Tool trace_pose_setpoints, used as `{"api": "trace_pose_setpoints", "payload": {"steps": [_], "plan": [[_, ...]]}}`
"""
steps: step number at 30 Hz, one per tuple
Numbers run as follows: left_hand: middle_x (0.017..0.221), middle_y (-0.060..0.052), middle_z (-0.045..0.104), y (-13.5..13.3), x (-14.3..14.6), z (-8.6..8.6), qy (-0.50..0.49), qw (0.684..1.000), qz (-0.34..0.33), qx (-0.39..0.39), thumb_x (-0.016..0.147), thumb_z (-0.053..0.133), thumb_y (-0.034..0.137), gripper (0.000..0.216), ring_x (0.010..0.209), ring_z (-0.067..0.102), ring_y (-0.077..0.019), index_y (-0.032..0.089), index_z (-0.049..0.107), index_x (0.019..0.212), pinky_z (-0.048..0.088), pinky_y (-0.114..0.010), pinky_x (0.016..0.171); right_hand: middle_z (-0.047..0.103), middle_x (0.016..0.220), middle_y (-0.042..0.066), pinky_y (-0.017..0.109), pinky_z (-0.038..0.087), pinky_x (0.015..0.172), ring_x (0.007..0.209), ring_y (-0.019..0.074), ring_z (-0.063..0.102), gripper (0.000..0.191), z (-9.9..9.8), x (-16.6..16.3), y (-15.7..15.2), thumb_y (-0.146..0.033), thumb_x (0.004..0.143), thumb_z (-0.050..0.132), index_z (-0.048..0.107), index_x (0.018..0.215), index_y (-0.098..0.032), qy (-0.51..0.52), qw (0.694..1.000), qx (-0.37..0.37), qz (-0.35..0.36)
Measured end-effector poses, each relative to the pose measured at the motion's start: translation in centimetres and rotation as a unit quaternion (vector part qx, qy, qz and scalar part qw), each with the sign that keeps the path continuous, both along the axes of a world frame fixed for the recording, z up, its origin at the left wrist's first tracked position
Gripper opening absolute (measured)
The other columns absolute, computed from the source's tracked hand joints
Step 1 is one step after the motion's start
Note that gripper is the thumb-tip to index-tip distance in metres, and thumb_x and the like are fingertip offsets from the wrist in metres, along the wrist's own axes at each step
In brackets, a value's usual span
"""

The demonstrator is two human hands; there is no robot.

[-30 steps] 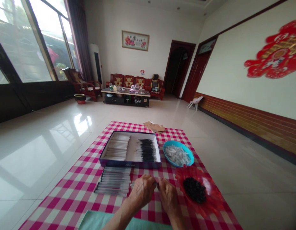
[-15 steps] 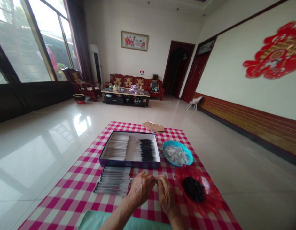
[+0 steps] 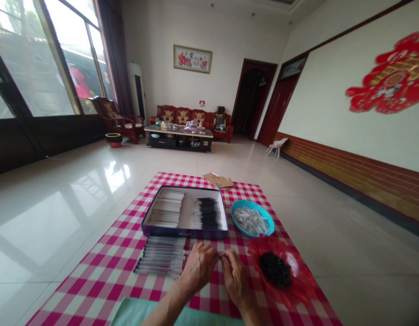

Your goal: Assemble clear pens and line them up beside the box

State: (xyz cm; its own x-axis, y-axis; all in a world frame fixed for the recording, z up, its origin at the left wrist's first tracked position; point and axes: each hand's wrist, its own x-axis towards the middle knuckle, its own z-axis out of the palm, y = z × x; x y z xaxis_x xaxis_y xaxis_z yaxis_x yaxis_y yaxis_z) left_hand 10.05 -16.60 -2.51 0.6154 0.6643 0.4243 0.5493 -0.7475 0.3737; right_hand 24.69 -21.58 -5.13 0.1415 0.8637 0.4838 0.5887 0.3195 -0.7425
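Observation:
My left hand (image 3: pixel 200 265) is closed around a pen, whose clear end pokes out on the left side of the fist. Facing it, my right hand (image 3: pixel 235 274) pinches a small dark piece at the pen's other end; fingers hide most of it. Left of my hands lies a row of clear pens (image 3: pixel 160 257) with dark ends. Behind them, a shallow box (image 3: pixel 185 233) holds whitish tubes (image 3: pixel 167 208) on its left and black-ended refills (image 3: pixel 209 213) on its right. By my right hand, a red bowl (image 3: pixel 302 283) contains small black parts (image 3: pixel 274 270).
A blue bowl (image 3: pixel 271 222) of clear plastic pieces (image 3: pixel 250 221) stands behind the red one. Brown cardboard (image 3: pixel 221 181) lies at the table's far edge. A green cloth (image 3: pixel 135 311) is at the near edge, over the checked tablecloth (image 3: pixel 104 267).
Both hands stay together at the same spot, with only slight finger movement. The whole view has shifted a little; nothing else has visibly moved.

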Motion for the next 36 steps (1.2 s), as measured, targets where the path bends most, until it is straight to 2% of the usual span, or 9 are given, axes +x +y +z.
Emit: {"api": "trace_pose_setpoints", "payload": {"steps": [7,10,15,22,29,36], "plan": [[0.073,-0.003,0.058,-0.4,0.4,-0.4,-0.008,1.000,-0.010,0.011,0.092,0.040,0.015,0.025,0.071,0.051,-0.0167,0.018,0.056,0.074,0.037,-0.031,0.071,0.059,0.064,0.003,0.027,0.047,0.056,0.059,0.0169,0.058,0.038,-1.1,-0.1,0.4,-0.039,0.096,0.033,0.053,0.069,-0.022,0.012,0.999,-0.003,-0.041],[0.072,-0.003,0.058,-0.2,0.2,-0.4,-0.009,1.000,0.001,0.013,0.092,0.039,0.015,0.026,0.070,0.052,-0.0169,0.018,0.056,0.073,0.037,-0.031,0.070,0.061,0.067,0.005,0.028,0.049,0.059,0.062,0.0179,0.060,0.036,-0.7,-0.1,0.3,-0.039,0.096,0.032,0.055,0.073,-0.022,0.017,0.999,0.001,-0.038],[0.073,-0.003,0.059,-0.1,-0.1,-0.3,-0.012,1.000,0.008,0.006,0.091,0.040,0.014,0.024,0.071,0.053,-0.0174,0.019,0.058,0.075,0.038,-0.031,0.071,0.063,0.078,0.004,0.028,0.050,0.066,0.073,0.0181,0.061,0.023,0.2,-0.3,-0.1,-0.036,0.094,0.040,0.056,0.087,-0.021,0.007,1.000,-0.001,-0.003],[0.073,-0.002,0.058,-0.5,0.4,-0.8,-0.014,1.000,-0.007,0.009,0.090,0.042,0.012,0.023,0.071,0.052,-0.0165,0.019,0.055,0.072,0.038,-0.031,0.072,0.057,0.063,0.002,0.025,0.045,0.055,0.059,0.0163,0.056,0.037,-0.6,-0.2,0.1,-0.040,0.095,0.035,0.051,0.067,-0.022,-0.001,0.999,-0.008,-0.039],[0.074,-0.002,0.058,-0.3,0.1,-0.7,-0.013,1.000,0.004,0.005,0.091,0.042,0.013,0.023,0.072,0.052,-0.0168,0.019,0.057,0.074,0.038,-0.030,0.071,0.062,0.071,0.003,0.025,0.047,0.062,0.066,0.0167,0.060,0.032,-0.2,-0.3,-0.1,-0.038,0.096,0.035,0.056,0.078,-0.021,0.003,1.000,-0.008,-0.017],[0.073,-0.002,0.058,-0.4,0.3,-1.0,-0.008,1.000,-0.003,0.011,0.090,0.043,0.013,0.024,0.070,0.053,-0.0163,0.019,0.056,0.072,0.038,-0.030,0.072,0.057,0.057,0.001,0.024,0.041,0.050,0.053,0.0152,0.055,0.040,-0.4,-0.2,-0.1,-0.044,0.094,0.036,0.051,0.064,-0.022,-0.013,0.999,-0.015,-0.046]]}}
